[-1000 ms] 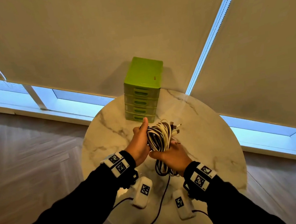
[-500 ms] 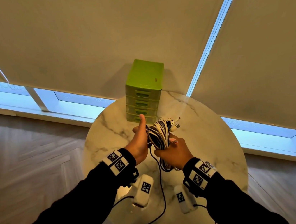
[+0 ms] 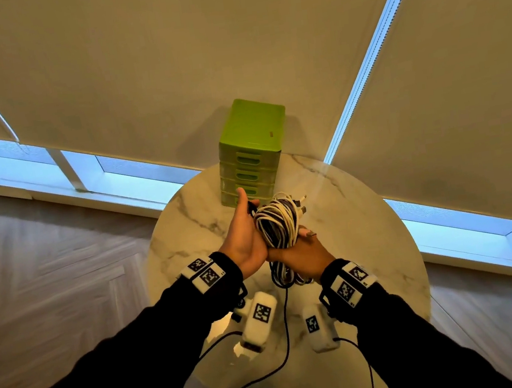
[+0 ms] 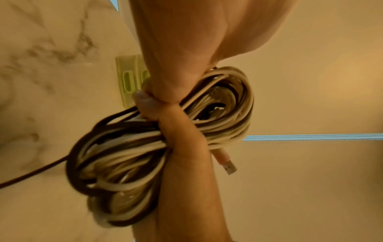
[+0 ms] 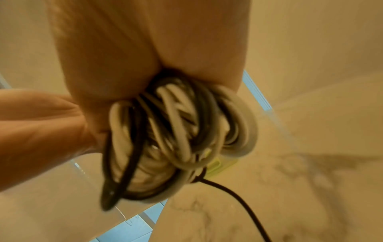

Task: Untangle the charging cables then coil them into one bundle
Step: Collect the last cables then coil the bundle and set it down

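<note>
A coil of white and black charging cables [image 3: 279, 223] is held upright above the round marble table [image 3: 359, 245]. My right hand [image 3: 301, 253] grips the coil round its middle, its thumb wrapped across the strands [image 4: 180, 144]. My left hand [image 3: 244, 237] lies against the coil's left side with the thumb up and pinches a black strand [image 3: 252, 208] at the top. The heels of both hands touch. Plugs [image 3: 301, 202] stick out at the top right, and one USB plug [image 4: 229, 168] pokes out by my right hand. A black cable tail [image 5: 238, 193] hangs from the coil's lower end.
A green drawer box [image 3: 252, 148] stands at the table's far edge, just behind the hands. Roller blinds cover the windows beyond it. Wood floor surrounds the table. The wrist cameras' black leads [image 3: 286, 336] hang below my forearms.
My hands have drawn together until their heels touch. The black strand that ran down between them now lies in against the coil, with its tail hanging below.
</note>
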`<state>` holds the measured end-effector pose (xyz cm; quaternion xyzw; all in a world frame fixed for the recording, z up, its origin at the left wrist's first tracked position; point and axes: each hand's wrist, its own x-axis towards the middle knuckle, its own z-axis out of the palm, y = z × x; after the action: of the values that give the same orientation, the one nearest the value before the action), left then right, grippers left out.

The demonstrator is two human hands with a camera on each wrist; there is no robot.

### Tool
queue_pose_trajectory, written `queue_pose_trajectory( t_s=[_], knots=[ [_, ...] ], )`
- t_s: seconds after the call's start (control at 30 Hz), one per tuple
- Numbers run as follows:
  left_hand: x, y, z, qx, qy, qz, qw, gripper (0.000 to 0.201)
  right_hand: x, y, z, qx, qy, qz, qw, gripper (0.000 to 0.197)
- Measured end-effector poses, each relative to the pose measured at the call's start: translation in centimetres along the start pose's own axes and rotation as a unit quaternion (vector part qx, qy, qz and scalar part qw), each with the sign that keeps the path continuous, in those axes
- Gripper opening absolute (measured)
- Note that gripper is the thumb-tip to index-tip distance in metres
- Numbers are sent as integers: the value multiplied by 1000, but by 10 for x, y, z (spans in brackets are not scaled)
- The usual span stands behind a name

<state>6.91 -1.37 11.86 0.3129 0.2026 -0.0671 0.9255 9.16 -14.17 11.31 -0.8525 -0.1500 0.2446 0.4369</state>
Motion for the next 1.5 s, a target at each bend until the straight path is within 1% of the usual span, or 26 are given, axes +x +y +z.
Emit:
queue_pose_trajectory(
  t_s=[0.07,0.17,0.2,0.27,0.37,0.43,0.47,0.53,0.57,0.67,0.73,0.8,0.87,0.9,0.93,0.97,1.03,1.1,1.13,1.2,1.27,1.33,1.4,1.43,1.47,1.5],
  knots=[
    [-6,4,5,17,5,-11,1000,58,-7,-1,-1,85,-34,6,996,36],
    [-16,8,13,101,-2,-24,995,70,-13,1,1,138,-40,32,989,25],
    [-14,8,11,143,1,-17,990,64,-15,1,1,157,-40,43,986,23],
    [-13,11,7,237,20,12,971,53,-16,4,0,186,-29,56,981,20],
    [-6,3,-19,361,23,42,931,68,-14,5,-2,231,30,73,970,16],
    [-10,-16,-39,418,-13,12,908,79,-11,2,-6,288,70,81,952,21],
    [-15,-27,-46,440,-41,-13,897,80,-10,0,-8,316,85,80,941,21],
    [-27,-45,-52,451,-113,-50,884,72,-8,-5,-12,368,92,81,922,13],
    [-30,-51,-52,436,-137,-58,887,69,-8,-7,-12,395,81,87,911,8],
    [-33,-54,-52,383,-148,-41,911,66,-10,-13,-14,479,29,105,871,5],
    [-34,-47,-53,394,-151,-29,906,72,-14,-20,-15,521,-10,101,847,8],
    [-34,-37,-57,403,-125,-17,907,62,-16,-26,-15,560,-34,74,824,16],
    [-32,-27,-64,430,-100,7,897,54,-18,-29,-17,607,-50,38,792,30],
    [-30,-21,-69,453,-90,22,887,53,-20,-32,-19,625,-63,23,778,32],
    [-29,-16,-74,468,-83,37,879,51,-21,-32,-20,633,-77,11,770,29],
    [-28,-10,-79,487,-77,47,869,49,-23,-34,-22,633,-93,3,769,22],
    [-25,4,-90,540,-72,59,837,55,-24,-36,-28,610,-121,10,783,3],
    [-20,16,-99,588,-69,69,803,70,-23,-32,-35,544,-154,53,823,8],
    [-18,22,-101,609,-63,76,787,73,-24,-31,-38,497,-168,79,848,10],
    [-14,35,-103,650,-40,94,753,62,-28,-30,-45,388,-188,119,894,10],
    [-12,49,-103,666,-16,122,736,48,-31,-26,-48,287,-182,135,931,9],
    [-13,55,-97,657,-11,147,740,39,-31,-23,-48,231,-165,127,950,8],
    [-12,52,-89,627,-5,179,758,34,-29,-20,-45,212,-158,124,956,8],
    [-10,48,-85,616,3,201,762,38,-28,-19,-42,192,-146,117,963,8],
    [-9,44,-78,607,6,215,765,49,-27,-18,-38,167,-129,110,971,10],
    [-8,39,-71,583,4,213,784,60,-24,-17,-34,143,-113,101,978,14]
  ],
)
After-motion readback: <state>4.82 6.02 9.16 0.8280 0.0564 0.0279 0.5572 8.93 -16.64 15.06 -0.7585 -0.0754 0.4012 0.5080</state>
